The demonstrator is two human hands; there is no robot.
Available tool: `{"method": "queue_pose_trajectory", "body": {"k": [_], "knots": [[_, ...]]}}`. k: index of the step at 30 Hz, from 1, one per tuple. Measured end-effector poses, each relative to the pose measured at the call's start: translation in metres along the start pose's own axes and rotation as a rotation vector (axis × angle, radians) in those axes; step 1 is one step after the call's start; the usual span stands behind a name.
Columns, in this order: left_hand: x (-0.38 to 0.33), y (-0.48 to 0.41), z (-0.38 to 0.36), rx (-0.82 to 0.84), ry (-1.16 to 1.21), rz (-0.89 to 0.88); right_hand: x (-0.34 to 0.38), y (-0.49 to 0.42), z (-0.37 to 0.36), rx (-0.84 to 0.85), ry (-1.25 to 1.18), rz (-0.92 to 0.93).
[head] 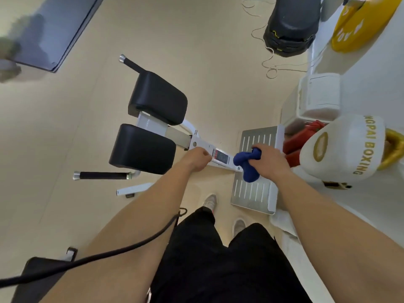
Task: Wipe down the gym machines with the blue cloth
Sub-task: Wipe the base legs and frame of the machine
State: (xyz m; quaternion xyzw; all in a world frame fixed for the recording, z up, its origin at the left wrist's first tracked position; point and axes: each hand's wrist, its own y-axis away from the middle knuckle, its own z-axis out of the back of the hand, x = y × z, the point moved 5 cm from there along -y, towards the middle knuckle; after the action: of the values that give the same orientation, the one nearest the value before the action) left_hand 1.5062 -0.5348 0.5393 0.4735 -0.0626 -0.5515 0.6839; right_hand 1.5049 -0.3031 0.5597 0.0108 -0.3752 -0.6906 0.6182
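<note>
A white gym machine stands on the floor below me, with two black pads [153, 123], two black-grip handles and a slotted metal footplate [255, 193]. Its white central bar [220, 158] carries a red and black label. My right hand [271, 160] grips the bunched blue cloth [248, 164] and presses it on the bar's near end, above the footplate. My left hand [197, 159] holds the same bar just left of the label, fingers curled round it.
A white boxing bag [341, 147] with gold lettering lies to the right beside red items. A black bag [293, 27], a yellow weight plate [358, 25] and loose cords lie at the back right. A dark mat [56, 31] lies back left. My feet stand beside the footplate.
</note>
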Motion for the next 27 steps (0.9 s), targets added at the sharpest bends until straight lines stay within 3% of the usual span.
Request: {"method": "queue_pose_trajectory", "body": {"k": [6, 15, 27], "knots": [[0.054, 0.027, -0.037, -0.063, 0.111, 0.15, -0.01, -0.012, -0.046, 0.122, 0.07, 0.142], [0.112, 0.031, -0.101, -0.115, 0.25, 0.242, -0.035, -0.022, -0.11, 0.191, 0.073, 0.179], [0.188, -0.11, -0.175, -0.165, 0.435, 0.197, -0.056, -0.145, -0.244, 0.212, 0.056, 0.242]]}}
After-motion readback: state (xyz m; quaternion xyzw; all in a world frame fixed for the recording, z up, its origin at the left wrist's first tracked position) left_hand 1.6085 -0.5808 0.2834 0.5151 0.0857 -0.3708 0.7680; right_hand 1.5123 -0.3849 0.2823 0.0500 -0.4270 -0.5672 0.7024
